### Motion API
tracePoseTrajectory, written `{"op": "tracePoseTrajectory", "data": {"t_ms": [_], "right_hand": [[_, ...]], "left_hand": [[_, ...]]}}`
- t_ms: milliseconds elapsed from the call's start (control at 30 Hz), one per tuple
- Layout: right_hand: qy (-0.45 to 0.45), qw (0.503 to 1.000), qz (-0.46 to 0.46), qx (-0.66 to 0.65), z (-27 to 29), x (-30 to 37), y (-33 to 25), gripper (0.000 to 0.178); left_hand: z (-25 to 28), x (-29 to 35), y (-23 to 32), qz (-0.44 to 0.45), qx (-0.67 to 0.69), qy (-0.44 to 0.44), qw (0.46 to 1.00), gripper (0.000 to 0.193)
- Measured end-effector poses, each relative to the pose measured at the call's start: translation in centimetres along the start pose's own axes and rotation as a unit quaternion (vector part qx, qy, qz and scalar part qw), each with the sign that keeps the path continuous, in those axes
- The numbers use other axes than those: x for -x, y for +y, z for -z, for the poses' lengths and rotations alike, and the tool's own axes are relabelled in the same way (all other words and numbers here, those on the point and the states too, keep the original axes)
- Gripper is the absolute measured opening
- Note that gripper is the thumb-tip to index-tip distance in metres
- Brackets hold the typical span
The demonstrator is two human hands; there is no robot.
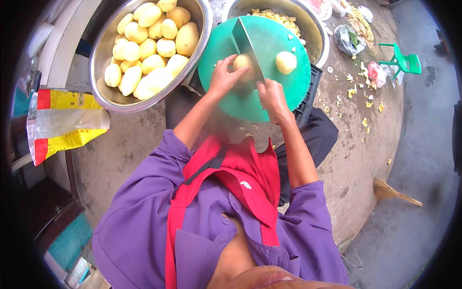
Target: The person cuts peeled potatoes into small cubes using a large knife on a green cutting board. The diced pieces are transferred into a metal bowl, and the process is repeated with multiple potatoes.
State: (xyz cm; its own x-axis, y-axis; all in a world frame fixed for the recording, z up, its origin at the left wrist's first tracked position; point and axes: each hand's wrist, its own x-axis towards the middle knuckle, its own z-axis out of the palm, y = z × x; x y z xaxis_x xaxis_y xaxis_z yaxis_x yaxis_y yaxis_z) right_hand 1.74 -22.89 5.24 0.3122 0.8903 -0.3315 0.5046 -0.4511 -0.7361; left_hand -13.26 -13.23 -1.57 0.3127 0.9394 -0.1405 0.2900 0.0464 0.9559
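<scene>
Right hand grips a cleaver, left hand holds a potato, a loose potato and filled basin nearby.

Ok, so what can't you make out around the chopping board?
In the head view:
Handle of the cleaver: mostly covered by the right hand.
Basin of cut potato pieces: partly under the green chopping board, cropped by the top edge.
Black crate: mostly hidden by the board.
Basin of peeled potatoes: top rim cropped by the top edge.

Cleaver bars the green board midway, leaving the near side free.
</scene>
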Motion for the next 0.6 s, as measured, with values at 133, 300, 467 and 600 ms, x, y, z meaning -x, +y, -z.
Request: {"op": "tracePoseTrajectory", "data": {"t_ms": [133, 300, 467, 600], "right_hand": [[0.052, 0.998, 0.032, 0.016, -1.4, 0.1, 1.9, 0.033], [0.062, 0.997, 0.026, 0.035, -1.1, -0.2, 2.5, 0.032], [0.071, 0.993, 0.055, 0.072, -1.8, -0.7, 3.1, 0.031], [0.074, 0.997, 0.007, -0.037, -1.2, 1.2, 1.5, 0.028]], "left_hand": [[-0.8, 0.2, -0.4, -0.029, -0.004, -0.002, 1.000, 0.064], [-3.0, 0.5, 0.9, -0.152, -0.125, 0.075, 0.977, 0.051], [-5.2, 0.5, 0.2, -0.190, -0.153, 0.105, 0.964, 0.052], [-6.5, 0.8, 0.5, -0.214, -0.178, 0.165, 0.946, 0.044]]}}
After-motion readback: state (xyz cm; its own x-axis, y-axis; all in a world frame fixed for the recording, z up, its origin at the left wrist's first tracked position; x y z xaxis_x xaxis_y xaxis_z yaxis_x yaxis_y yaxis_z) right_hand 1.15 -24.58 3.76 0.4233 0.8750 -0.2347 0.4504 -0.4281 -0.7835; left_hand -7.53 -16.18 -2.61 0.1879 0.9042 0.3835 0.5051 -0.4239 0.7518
